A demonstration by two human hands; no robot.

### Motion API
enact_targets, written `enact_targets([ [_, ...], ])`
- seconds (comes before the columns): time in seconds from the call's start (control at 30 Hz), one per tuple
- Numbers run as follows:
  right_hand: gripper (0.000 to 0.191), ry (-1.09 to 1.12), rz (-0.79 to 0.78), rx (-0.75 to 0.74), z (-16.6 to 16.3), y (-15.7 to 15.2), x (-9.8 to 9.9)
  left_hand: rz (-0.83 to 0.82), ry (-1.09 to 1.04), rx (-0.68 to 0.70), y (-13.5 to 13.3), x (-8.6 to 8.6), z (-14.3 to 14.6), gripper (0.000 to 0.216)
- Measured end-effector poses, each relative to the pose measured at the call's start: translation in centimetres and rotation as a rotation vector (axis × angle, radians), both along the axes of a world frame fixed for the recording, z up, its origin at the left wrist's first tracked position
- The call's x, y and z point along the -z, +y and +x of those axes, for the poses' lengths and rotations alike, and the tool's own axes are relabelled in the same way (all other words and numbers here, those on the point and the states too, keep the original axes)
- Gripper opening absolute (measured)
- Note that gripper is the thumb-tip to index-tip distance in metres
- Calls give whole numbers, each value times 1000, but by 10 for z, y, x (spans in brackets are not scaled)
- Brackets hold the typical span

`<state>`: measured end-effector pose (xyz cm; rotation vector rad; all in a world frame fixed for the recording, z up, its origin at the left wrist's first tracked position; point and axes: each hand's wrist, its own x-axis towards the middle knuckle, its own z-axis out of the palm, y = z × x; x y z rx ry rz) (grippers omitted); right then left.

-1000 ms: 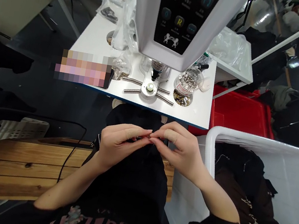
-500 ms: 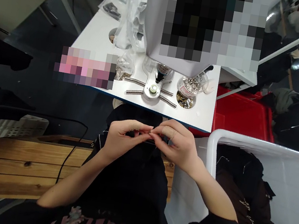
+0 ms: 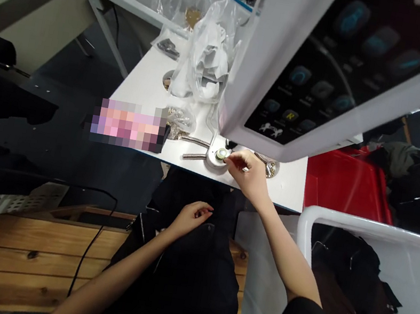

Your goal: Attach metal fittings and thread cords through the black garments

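Note:
My right hand [image 3: 246, 173] reaches over the front of the white table, its thumb and fingers pinched beside the round pale-green die [image 3: 221, 153] on the machine's base [image 3: 215, 162]. Whatever small thing those fingers hold is hidden. Low over my lap is my left hand [image 3: 190, 218], fingers curled and thumb close to them, against black cloth [image 3: 191, 262]; what it grips cannot be made out. Coiled metal arms [image 3: 194, 156] stick out from the base. A cup of metal fittings [image 3: 270, 169] shows partly behind my right hand.
The machine's large white head with a screen [image 3: 308, 82] overhangs the table [image 3: 135, 87]. Plastic bags [image 3: 212, 54] stand behind on the left. To the right are a red bin [image 3: 346, 186] and a white tub [image 3: 411, 257] with dark garments. A wooden bench [image 3: 44, 241] lies below.
My hands have parted from a shared pinch. The right has moved up and forward to the machine's die; the left has dropped toward my lap. The view has also shifted.

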<state>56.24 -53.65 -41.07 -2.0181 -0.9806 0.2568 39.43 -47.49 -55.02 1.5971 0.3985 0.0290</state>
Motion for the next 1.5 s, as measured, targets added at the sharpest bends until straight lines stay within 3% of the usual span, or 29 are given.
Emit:
enact_targets([
  [0.07,17,37,-32,25,8,8,5,-68,34,-31,0,20,-1,28],
  [0.17,23,41,-78,55,14,15,12,-146,51,-47,3,29,-2,31],
  [0.5,30,-271,-214,-85,26,11,20,-170,63,-39,4,33,-1,29],
  [0.77,43,-177,-201,32,23,11,26,-151,77,-40,6,29,1,30],
  [1.13,19,-181,-163,79,16,14,13,-143,78,-39,6,25,0,30],
  [1.5,19,-258,-215,45,17,14,16,-144,73,-38,5,23,1,32],
])
